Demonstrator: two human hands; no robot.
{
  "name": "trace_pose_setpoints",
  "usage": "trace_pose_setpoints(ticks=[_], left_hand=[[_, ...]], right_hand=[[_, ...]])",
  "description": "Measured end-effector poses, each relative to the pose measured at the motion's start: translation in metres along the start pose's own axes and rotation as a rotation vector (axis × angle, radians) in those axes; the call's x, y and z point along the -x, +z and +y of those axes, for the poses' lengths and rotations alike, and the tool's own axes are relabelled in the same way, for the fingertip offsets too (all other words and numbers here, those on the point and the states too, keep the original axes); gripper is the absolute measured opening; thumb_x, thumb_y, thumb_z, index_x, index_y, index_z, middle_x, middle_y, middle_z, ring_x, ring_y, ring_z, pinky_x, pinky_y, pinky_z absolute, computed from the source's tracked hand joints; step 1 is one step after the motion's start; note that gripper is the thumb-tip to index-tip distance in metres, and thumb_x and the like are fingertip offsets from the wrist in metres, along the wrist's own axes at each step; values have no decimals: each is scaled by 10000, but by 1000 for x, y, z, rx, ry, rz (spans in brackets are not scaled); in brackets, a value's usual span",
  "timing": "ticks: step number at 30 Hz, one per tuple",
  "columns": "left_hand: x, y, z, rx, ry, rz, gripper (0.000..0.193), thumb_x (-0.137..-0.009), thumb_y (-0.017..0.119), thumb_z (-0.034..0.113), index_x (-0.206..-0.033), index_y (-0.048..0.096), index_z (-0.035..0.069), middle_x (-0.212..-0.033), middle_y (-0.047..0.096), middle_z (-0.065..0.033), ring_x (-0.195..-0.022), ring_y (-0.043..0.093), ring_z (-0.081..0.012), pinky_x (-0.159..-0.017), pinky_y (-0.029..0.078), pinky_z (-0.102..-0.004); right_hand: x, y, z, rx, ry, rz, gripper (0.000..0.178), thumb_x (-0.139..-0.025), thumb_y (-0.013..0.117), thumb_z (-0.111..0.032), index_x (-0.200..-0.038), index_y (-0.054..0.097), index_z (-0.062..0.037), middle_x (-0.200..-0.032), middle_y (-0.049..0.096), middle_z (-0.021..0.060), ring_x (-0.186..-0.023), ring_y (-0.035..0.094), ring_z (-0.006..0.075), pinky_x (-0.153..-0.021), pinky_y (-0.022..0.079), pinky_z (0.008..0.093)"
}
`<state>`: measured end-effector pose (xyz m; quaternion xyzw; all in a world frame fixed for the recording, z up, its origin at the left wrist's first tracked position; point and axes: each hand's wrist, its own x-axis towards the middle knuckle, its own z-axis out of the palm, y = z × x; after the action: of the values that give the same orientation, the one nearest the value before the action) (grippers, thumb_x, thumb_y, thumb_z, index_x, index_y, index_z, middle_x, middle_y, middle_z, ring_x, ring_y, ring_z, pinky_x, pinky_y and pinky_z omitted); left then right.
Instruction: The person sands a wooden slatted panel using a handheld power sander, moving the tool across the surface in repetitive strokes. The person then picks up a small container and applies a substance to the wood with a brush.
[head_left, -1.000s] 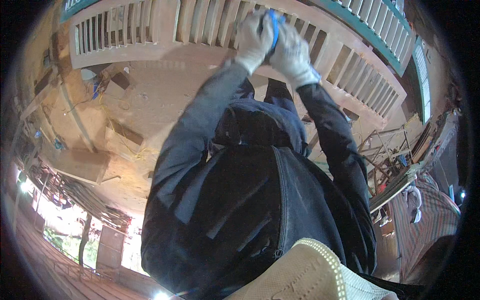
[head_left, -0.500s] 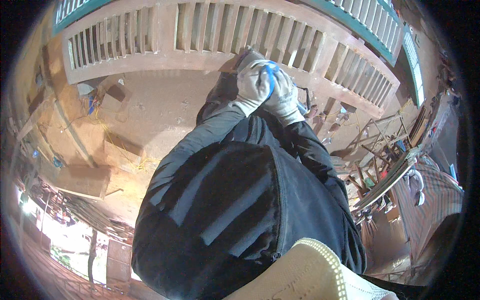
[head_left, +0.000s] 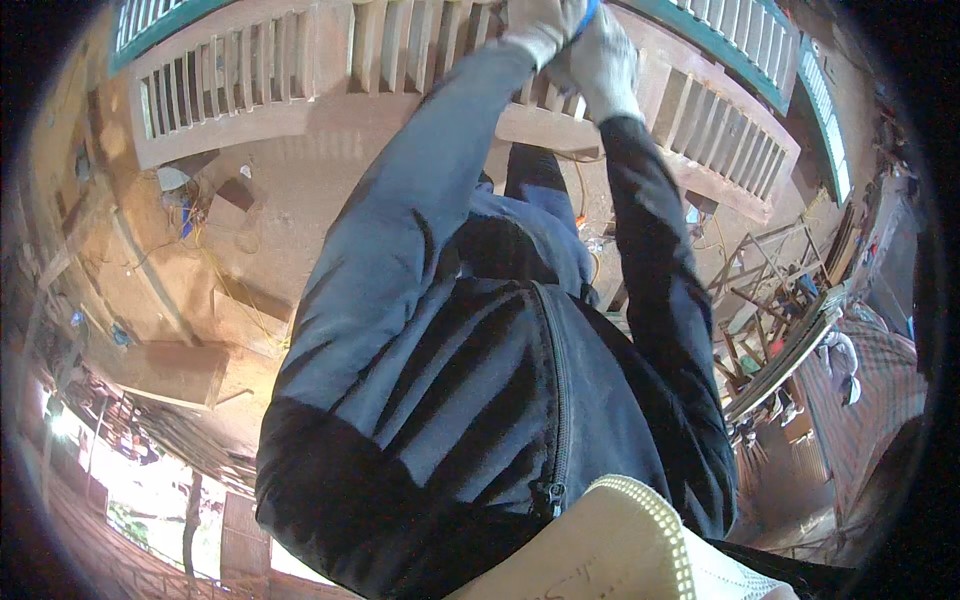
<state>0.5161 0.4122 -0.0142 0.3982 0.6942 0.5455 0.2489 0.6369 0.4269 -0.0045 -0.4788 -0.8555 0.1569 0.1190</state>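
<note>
Both my hands are in white work gloves at the upper edge, over a bare pinkish-brown wooden louvred panel (head_left: 350, 112). My left hand (head_left: 548, 22) is closed, its fingers partly cut off by the edge of the view. Just right of it and a little nearer, my right hand (head_left: 606, 68) is also closed. A strip of blue (head_left: 591, 12) shows between the gloves. What they grip is mostly hidden, and I cannot tell its kind. Slats of the panel lie under and beside my hands.
Teal louvred shutters (head_left: 735, 45) stand beyond the panel. A wooden block (head_left: 175, 372) lies on the dusty floor at left, near yellow cord. To the right is a jumble of wooden frames and sticks (head_left: 765, 300), with a striped cloth (head_left: 862, 385) behind. An orange cord runs near my legs.
My hands have moved away from my body and to the right, from the panel's near edge to over its slats. My arms are stretched further out, and my legs now show.
</note>
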Motion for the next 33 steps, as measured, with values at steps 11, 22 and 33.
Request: trace_pose_setpoints(ticks=[11,22,33], left_hand=[[180,29,32,137,-96,-122,225,-883,588,287,-902,692,88,-888,702,-118,-823,676,-313,-757,528,-420],[-11,78,10,142,29,-45,273,-924,535,269,-859,665,38,-815,656,-223,-770,650,-395,-663,490,-436],[203,44,51,274,-526,-100,236,-769,755,321,-887,727,119,-921,696,-93,-825,664,-252,-793,504,-366]], right_hand=[[184,-47,24,-42,23,-112,708,-690,776,-268,-1311,505,-61,-1252,570,191,-1135,571,363,-937,487,424],[-13,-43,40,-33,162,-39,498,-742,719,-267,-1170,560,-69,-1087,651,213,-1034,606,406,-876,476,466],[246,-64,50,-617,635,-434,679,-759,765,-284,-1339,490,-64,-1240,571,219,-1161,560,341,-950,461,404]])
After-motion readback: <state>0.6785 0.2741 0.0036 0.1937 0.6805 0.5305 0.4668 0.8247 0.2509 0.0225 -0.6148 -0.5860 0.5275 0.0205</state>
